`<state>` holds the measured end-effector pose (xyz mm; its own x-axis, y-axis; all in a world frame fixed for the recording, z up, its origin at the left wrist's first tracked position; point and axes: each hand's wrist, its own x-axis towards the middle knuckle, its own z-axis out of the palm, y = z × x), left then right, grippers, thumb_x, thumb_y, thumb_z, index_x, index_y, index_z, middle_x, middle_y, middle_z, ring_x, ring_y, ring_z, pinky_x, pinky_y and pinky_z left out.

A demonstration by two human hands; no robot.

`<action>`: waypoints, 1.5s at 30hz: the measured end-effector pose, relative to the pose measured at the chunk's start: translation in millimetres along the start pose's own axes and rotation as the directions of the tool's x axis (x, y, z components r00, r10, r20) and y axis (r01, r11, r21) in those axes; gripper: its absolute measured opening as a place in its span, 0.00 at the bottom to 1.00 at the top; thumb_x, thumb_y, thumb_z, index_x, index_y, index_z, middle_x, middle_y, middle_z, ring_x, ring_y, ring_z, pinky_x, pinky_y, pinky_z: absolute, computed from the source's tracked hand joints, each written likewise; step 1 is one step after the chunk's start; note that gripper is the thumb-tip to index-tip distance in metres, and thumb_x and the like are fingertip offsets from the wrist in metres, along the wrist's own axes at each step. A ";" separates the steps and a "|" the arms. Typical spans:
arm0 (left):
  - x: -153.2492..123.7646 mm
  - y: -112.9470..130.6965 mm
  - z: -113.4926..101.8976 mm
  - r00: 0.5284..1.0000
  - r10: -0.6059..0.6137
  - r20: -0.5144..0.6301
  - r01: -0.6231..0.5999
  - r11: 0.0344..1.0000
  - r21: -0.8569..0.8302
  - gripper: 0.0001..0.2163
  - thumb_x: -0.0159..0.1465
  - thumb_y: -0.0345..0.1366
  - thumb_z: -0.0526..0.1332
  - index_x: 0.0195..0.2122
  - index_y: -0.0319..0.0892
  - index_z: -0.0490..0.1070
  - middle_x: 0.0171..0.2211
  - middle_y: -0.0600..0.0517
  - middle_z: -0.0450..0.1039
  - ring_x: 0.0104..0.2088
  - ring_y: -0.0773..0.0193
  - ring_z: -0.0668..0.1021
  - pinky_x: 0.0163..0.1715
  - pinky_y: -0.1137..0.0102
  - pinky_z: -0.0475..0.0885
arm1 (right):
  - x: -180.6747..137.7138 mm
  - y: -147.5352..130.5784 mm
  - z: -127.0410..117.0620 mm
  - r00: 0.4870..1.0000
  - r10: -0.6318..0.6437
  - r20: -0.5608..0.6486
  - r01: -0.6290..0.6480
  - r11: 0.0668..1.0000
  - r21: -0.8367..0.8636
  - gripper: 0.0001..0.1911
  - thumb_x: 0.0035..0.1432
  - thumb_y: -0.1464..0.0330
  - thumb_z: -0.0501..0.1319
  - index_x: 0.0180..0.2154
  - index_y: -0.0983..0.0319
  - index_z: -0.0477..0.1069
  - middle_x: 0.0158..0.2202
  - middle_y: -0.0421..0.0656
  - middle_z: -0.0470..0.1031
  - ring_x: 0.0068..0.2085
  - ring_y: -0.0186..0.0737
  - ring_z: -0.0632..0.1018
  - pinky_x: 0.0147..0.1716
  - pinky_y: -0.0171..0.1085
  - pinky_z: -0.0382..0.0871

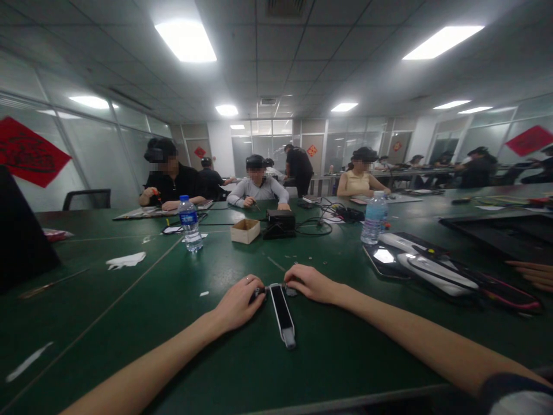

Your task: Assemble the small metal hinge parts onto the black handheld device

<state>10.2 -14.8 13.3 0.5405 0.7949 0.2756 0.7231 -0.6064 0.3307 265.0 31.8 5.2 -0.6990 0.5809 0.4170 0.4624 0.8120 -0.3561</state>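
Between my two hands lies a long narrow object (pixel 282 311) with a white rim, a black inset and a grey block at its near end. My left hand (pixel 239 304) rests to the left of its far end, fingers closed around a small dark part (pixel 258 293). On the other side, my right hand (pixel 310 282) has its fingers curled in a pinch at the far right corner. Whatever it holds is too small to make out. Beneath those fingertips sits a small grey piece (pixel 292 292). Several tiny rings (pixel 310 258) are scattered beyond my right hand.
Water bottles stand at left (pixel 190 225) and right (pixel 374 219). An open cardboard box (pixel 245 231) and a black box with cables (pixel 279 223) sit ahead. White and black device parts (pixel 436 271) lie right, near another person's hand (pixel 533 274). Several people work across the green table (pixel 173 357).
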 end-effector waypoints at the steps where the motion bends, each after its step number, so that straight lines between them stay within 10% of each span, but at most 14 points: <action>1: 0.2 0.0 0.1 1.000 -0.001 -0.001 0.001 1.000 0.000 0.07 0.67 0.36 0.54 0.42 0.43 0.70 0.44 0.47 0.72 0.44 0.57 0.75 0.47 0.63 0.71 | 0.0 -0.2 0.1 1.000 0.012 -0.001 -0.012 1.000 0.000 0.05 0.62 0.73 0.59 0.40 0.65 0.72 0.38 0.46 0.75 0.40 0.39 0.75 0.43 0.38 0.70; 21: 0.2 -0.2 -0.6 1.000 0.008 0.002 -0.008 1.000 -0.013 0.07 0.67 0.35 0.55 0.43 0.42 0.70 0.45 0.47 0.71 0.44 0.58 0.74 0.48 0.63 0.71 | 0.0 -11.9 0.3 0.999 0.047 -0.010 -0.046 0.998 0.044 0.07 0.60 0.71 0.60 0.41 0.64 0.71 0.39 0.45 0.75 0.39 0.38 0.75 0.41 0.38 0.72; 28: 0.0 -2.1 1.9 1.000 -0.005 -0.002 0.005 1.000 0.002 0.07 0.67 0.35 0.55 0.43 0.43 0.70 0.46 0.46 0.71 0.45 0.57 0.74 0.48 0.62 0.71 | 0.1 29.2 -4.6 0.965 0.180 -0.192 -0.213 0.962 -0.171 0.09 0.63 0.72 0.55 0.43 0.65 0.71 0.43 0.48 0.74 0.45 0.42 0.73 0.48 0.42 0.67; 35: -1.1 -3.2 1.9 1.000 -0.013 0.000 0.013 1.000 0.007 0.08 0.67 0.36 0.55 0.44 0.43 0.69 0.47 0.47 0.71 0.45 0.57 0.74 0.47 0.63 0.72 | -12.1 80.7 -13.8 0.839 0.504 -0.205 -0.542 0.739 -0.400 0.17 0.64 0.69 0.53 0.53 0.65 0.69 0.51 0.53 0.69 0.52 0.49 0.68 0.50 0.45 0.62; 45: -1.2 -2.0 0.7 1.000 -0.011 0.013 0.011 1.000 0.006 0.08 0.68 0.36 0.54 0.45 0.42 0.69 0.46 0.46 0.71 0.45 0.57 0.74 0.47 0.62 0.72 | -10.0 73.6 -21.3 0.868 0.468 -0.166 -0.489 0.747 -0.450 0.18 0.65 0.69 0.52 0.54 0.61 0.70 0.51 0.52 0.70 0.52 0.50 0.67 0.49 0.45 0.61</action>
<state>8.5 -14.5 11.7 0.5383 0.8016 0.2602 0.7313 -0.5977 0.3285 317.6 86.9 -7.4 -0.2998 0.8935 0.3344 0.9328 0.3480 -0.0938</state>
